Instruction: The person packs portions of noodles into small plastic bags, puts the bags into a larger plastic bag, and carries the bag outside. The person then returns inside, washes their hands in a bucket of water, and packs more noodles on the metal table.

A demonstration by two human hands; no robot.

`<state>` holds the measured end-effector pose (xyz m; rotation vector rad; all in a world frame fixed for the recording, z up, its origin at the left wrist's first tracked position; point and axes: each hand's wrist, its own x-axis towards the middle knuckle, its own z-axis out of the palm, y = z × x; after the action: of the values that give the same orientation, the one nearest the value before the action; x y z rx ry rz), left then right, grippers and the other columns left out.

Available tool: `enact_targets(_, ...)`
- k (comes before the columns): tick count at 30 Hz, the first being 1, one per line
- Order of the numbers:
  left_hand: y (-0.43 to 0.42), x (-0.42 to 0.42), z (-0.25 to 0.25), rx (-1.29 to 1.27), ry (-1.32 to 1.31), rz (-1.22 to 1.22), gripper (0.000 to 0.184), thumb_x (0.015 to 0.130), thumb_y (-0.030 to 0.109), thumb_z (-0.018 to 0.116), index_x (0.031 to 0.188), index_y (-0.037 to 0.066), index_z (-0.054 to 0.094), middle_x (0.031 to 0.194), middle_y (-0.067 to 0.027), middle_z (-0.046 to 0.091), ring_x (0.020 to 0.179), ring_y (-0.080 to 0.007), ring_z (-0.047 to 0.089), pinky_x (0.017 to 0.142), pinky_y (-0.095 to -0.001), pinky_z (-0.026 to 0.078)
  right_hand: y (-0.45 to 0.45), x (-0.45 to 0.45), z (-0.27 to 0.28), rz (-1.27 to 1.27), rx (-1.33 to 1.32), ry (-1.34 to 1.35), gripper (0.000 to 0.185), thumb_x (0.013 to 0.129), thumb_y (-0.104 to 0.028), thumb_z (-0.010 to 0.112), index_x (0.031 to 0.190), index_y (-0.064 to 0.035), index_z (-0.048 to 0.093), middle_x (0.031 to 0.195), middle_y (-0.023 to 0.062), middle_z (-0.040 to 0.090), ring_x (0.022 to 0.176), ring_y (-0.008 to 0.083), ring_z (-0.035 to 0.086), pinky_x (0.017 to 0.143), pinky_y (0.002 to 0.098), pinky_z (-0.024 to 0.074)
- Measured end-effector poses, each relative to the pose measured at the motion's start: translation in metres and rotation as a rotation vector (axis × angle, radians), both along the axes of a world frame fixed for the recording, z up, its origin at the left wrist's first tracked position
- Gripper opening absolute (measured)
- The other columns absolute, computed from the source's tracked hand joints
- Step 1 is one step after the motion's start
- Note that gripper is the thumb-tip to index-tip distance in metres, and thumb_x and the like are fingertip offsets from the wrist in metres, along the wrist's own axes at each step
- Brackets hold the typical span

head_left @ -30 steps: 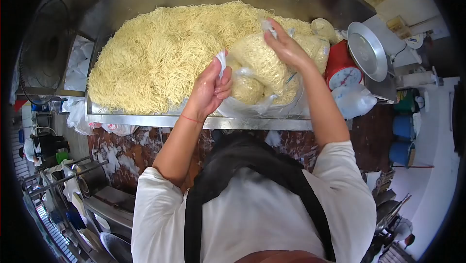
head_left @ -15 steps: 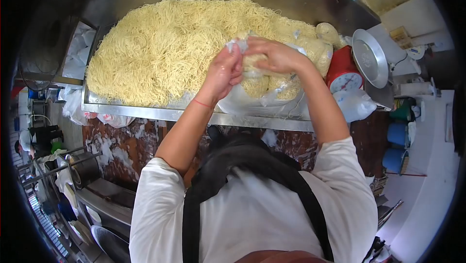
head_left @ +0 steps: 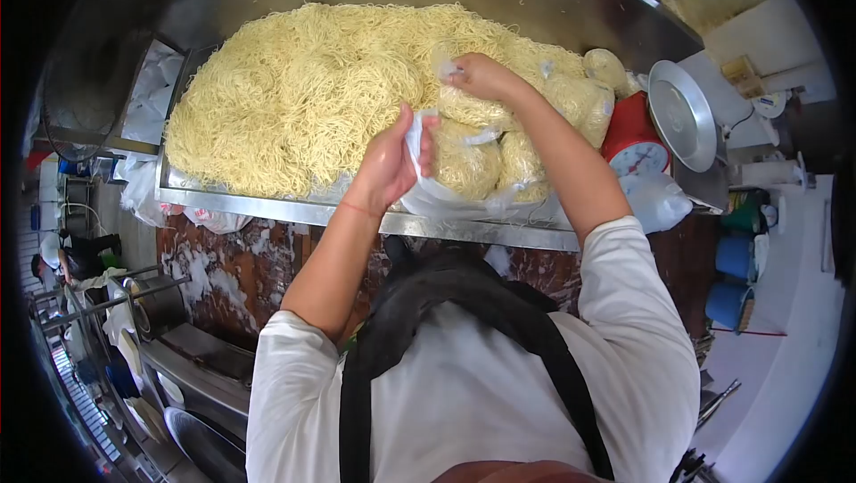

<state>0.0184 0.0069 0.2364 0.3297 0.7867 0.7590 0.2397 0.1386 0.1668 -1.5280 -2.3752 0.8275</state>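
A large heap of pale yellow noodles (head_left: 303, 99) fills the left and middle of the steel tray (head_left: 267, 207). My left hand (head_left: 389, 160) grips the edge of a white plastic bag (head_left: 446, 202), which lies open near the tray's front and holds clear bags of noodles (head_left: 468, 166). My right hand (head_left: 486, 79) is closed on the gathered top of a noodle bag (head_left: 473, 108), just above the white bag. More bagged noodles (head_left: 578, 104) lie to the right, partly behind my right forearm.
Right of the noodles stands a red scale (head_left: 635, 131) with a round metal pan (head_left: 682, 115). A clear plastic bag (head_left: 655, 200) sits by the tray's right corner. Wire fan at far left; blue buckets (head_left: 728, 305) at right; a person (head_left: 80, 255) in the far left background.
My right hand has come down and closed on the noodle bag's top. The bag now hangs at the white bag, whose edge my left hand holds a little lower than before.
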Motion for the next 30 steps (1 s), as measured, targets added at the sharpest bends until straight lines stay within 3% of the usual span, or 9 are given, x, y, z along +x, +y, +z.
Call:
enact_targets(6,0.032,0.0,-0.028,0.068,-0.128,0.101,0.029,0.106,0.026,0.036,0.124,0.006,0.045,0.062,0.0016,0.035,0.05,-0.0096,0.029,0.045,-0.0248,0.027,-0.031,0.017,0.027,-0.229,0.226,0.59,0.015,0.097,-0.014,0.056,0.099,-0.0036,0.067,0.091,0.0082,0.069,0.081,0.0173,0.062,0.075,0.0309,0.0484)
enact_targets(12,0.044,0.01,-0.009,0.106,-0.043,0.163,0.021,0.105,0.02,0.038,0.122,0.009,0.046,0.062,0.0016,0.036,0.05,-0.0096,0.029,0.045,-0.0249,0.027,-0.073,0.031,0.145,-0.259,0.413,1.017,0.013,0.096,-0.008,0.054,0.096,-0.003,0.066,0.075,-0.0019,0.055,0.065,0.006,0.041,0.063,0.0205,0.0378)
enact_targets(16,0.042,0.006,-0.009,0.144,-0.064,0.099,0.02,0.105,0.018,0.039,0.121,0.009,0.046,0.062,0.002,0.037,0.049,-0.0094,0.03,0.045,-0.0252,0.027,-0.083,0.004,0.157,-0.213,0.383,0.844,0.015,0.097,-0.017,0.057,0.097,-0.0074,0.068,0.071,-0.0056,0.051,0.064,0.004,0.043,0.058,0.0209,0.0365)
enact_targets(18,0.043,-0.004,-0.015,0.195,-0.039,0.062,0.021,0.104,0.018,0.04,0.122,0.009,0.047,0.062,0.0023,0.037,0.049,-0.0093,0.03,0.045,-0.0253,0.028,-0.073,-0.017,0.112,-0.192,0.195,0.789,0.014,0.096,-0.016,0.056,0.102,-0.01,0.067,0.081,-0.0021,0.06,0.072,0.0092,0.053,0.068,0.0268,0.0463)
enact_targets(20,0.042,-0.007,-0.013,0.227,0.003,0.027,0.02,0.104,0.018,0.041,0.12,0.009,0.047,0.062,0.0024,0.038,0.049,-0.0092,0.031,0.045,-0.0254,0.029,-0.055,-0.038,0.026,-0.143,0.339,0.697,0.013,0.094,-0.012,0.059,0.103,-0.0055,0.064,0.09,0.0098,0.066,0.083,0.0224,0.063,0.078,0.0339,0.0504)
enact_targets(23,0.029,-0.009,-0.009,0.235,0.069,0.021,0.014,0.103,0.018,0.043,0.113,0.009,0.048,0.062,0.0022,0.039,0.05,-0.009,0.033,0.045,-0.0254,0.03,-0.054,-0.05,0.019,-0.11,0.246,0.608,0.009,0.094,-0.008,0.058,0.102,-0.0045,0.062,0.092,0.01,0.065,0.086,0.0229,0.062,0.079,0.0326,0.0495)
enact_targets(27,0.01,0.005,-0.003,0.277,0.148,0.033,0.008,0.102,0.018,0.046,0.101,0.01,0.048,0.063,0.0018,0.04,0.052,-0.0087,0.035,0.045,-0.0255,0.031,-0.067,-0.068,0.021,0.017,0.388,0.305,0.025,0.083,-0.009,0.062,0.107,-0.0031,0.058,0.092,0.0166,0.062,0.086,0.0351,0.06,0.082,0.0392,0.0481)
enact_targets(28,0.003,0.008,-0.001,0.295,0.171,0.039,0.009,0.102,0.018,0.046,0.099,0.01,0.048,0.064,0.0017,0.041,0.052,-0.0086,0.036,0.045,-0.0256,0.031,-0.075,-0.075,0.004,-0.073,0.682,0.287,0.037,0.077,-0.013,0.063,0.112,-0.0014,0.054,0.099,0.0177,0.058,0.094,0.0391,0.054,0.085,0.0439,0.0443)
enact_targets(30,-0.009,0.013,-0.001,0.308,0.13,0.092,0.009,0.102,0.018,0.046,0.098,0.01,0.047,0.064,0.002,0.041,0.052,-0.0085,0.035,0.045,-0.0254,0.031,-0.094,-0.083,0.009,-0.078,0.725,0.246,0.044,0.076,-0.014,0.064,0.116,-0.0007,0.052,0.107,0.0188,0.056,0.103,0.0391,0.051,0.088,0.0452,0.0421)
